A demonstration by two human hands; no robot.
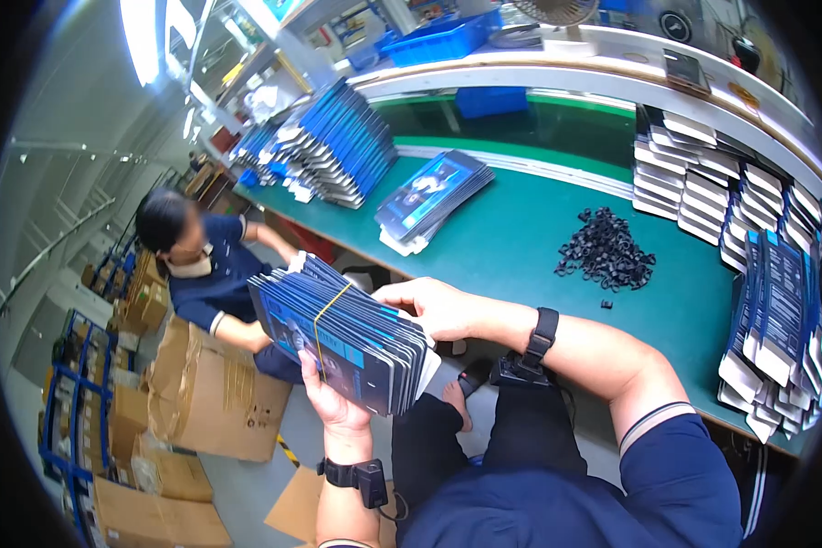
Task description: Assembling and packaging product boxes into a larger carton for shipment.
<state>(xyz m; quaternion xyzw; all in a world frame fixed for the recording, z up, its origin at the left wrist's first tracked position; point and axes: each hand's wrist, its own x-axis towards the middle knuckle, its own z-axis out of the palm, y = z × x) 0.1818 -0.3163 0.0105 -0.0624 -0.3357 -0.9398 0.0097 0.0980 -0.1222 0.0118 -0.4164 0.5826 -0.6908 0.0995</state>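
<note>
Both hands grip the banded bundle of blue card packs point(338, 333) off the table's edge, left hand point(331, 395) clamped beneath, right hand point(434, 306) on top; squeezing evenly should stop cards slipping.

Both hands held a banded bundle of blue packages point(342, 333) off the green table's point(521, 247) near edge — left hand point(333, 397) beneath, right hand point(434, 306) on top. A seated co-worker point(205, 265) perhaps touched its far end.
</note>
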